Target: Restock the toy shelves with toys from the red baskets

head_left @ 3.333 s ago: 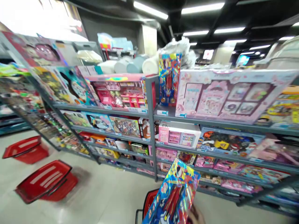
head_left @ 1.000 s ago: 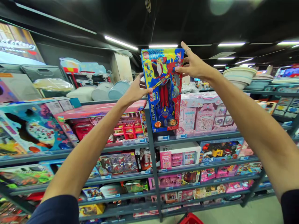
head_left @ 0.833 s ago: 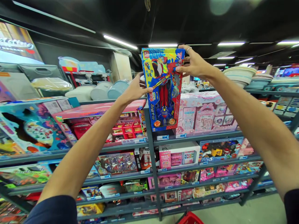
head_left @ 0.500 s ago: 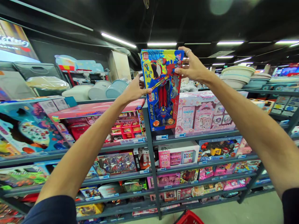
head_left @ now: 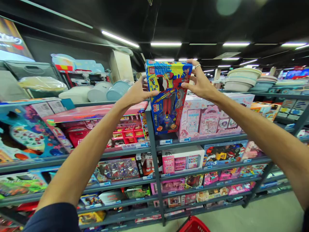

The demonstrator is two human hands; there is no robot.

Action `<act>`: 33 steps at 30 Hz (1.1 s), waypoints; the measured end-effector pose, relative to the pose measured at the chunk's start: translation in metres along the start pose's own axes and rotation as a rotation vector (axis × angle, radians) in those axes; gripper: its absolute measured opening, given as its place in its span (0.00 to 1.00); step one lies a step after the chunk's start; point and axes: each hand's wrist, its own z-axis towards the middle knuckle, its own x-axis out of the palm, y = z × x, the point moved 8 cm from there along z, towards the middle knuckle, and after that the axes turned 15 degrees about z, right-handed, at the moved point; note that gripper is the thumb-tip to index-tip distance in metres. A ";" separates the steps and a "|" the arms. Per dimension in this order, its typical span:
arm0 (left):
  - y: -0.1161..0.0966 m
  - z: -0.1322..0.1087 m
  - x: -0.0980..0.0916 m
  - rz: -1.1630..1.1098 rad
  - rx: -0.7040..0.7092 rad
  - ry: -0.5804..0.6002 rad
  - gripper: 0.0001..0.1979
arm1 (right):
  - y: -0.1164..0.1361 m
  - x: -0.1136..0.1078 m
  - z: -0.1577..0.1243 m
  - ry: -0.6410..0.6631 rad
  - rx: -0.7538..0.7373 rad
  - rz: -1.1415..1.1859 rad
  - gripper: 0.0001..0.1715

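A tall blue, yellow and red toy box (head_left: 166,100) stands nearly upright on the top shelf, its top tilted toward me. My left hand (head_left: 140,91) grips its left edge, thumb across the front and fingers behind. At the upper right corner, my right hand (head_left: 199,80), with a ring on one finger, holds the box with its thumb on the front. A pink toy box (head_left: 212,117) is just right of it, and a red and pink toy set (head_left: 103,125) lies to its left beyond the shelf post.
Lower shelves (head_left: 135,182) hold several boxed toys. Plastic basins (head_left: 242,77) are stacked behind at the right, and more tubs (head_left: 118,90) are behind at the left. A red basket (head_left: 194,225) is on the floor at the bottom.
The box's top has dropped slightly and tipped toward me, showing more of its top face. Both hands have moved down a little with it, still holding it.
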 end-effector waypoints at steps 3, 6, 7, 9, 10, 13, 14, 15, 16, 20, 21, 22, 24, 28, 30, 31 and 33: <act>-0.010 -0.004 0.004 -0.036 0.069 0.053 0.59 | -0.001 0.006 -0.007 0.004 0.016 -0.030 0.67; -0.010 -0.010 0.012 -0.027 0.094 0.085 0.64 | -0.011 0.017 -0.011 0.019 0.042 -0.046 0.65; -0.008 -0.011 0.015 -0.016 0.093 0.084 0.66 | -0.015 0.020 -0.011 0.026 0.048 -0.044 0.65; -0.003 -0.011 0.019 0.016 0.095 0.067 0.70 | -0.023 0.025 -0.009 0.042 0.058 -0.034 0.64; -0.001 -0.010 0.020 0.035 0.101 0.056 0.72 | -0.027 0.026 -0.007 0.052 0.067 -0.031 0.64; 0.004 -0.005 0.022 0.087 0.125 0.020 0.74 | -0.037 0.026 0.001 0.082 0.100 -0.062 0.65; 0.006 -0.003 0.022 0.100 0.131 0.008 0.74 | -0.040 0.026 0.004 0.089 0.105 -0.084 0.65; 0.008 -0.002 0.024 0.111 0.134 0.000 0.74 | -0.042 0.025 0.007 0.094 0.105 -0.109 0.66; 0.012 -0.001 0.027 0.121 0.133 -0.004 0.74 | -0.045 0.025 0.010 0.099 0.101 -0.135 0.65; 0.029 0.003 0.041 0.158 0.099 0.005 0.71 | -0.058 0.028 0.023 0.125 0.107 -0.246 0.61; 0.034 0.005 0.044 0.167 0.087 0.006 0.70 | -0.061 0.028 0.026 0.131 0.114 -0.265 0.60; 0.039 0.009 0.046 0.177 0.073 0.002 0.69 | -0.065 0.029 0.030 0.139 0.122 -0.280 0.60; 0.048 0.018 0.048 0.201 0.042 -0.017 0.68 | -0.072 0.030 0.037 0.156 0.144 -0.303 0.59; 0.066 0.037 0.050 0.228 -0.019 -0.032 0.66 | -0.089 0.031 0.051 0.166 0.189 -0.335 0.59; 0.074 0.045 0.053 0.218 -0.029 -0.032 0.64 | -0.098 0.032 0.057 0.149 0.190 -0.347 0.60; 0.077 0.048 0.055 0.213 -0.030 -0.032 0.63 | -0.102 0.033 0.061 0.142 0.189 -0.356 0.60; 0.085 0.054 0.061 0.203 -0.036 -0.025 0.63 | -0.111 0.035 0.067 0.138 0.196 -0.379 0.60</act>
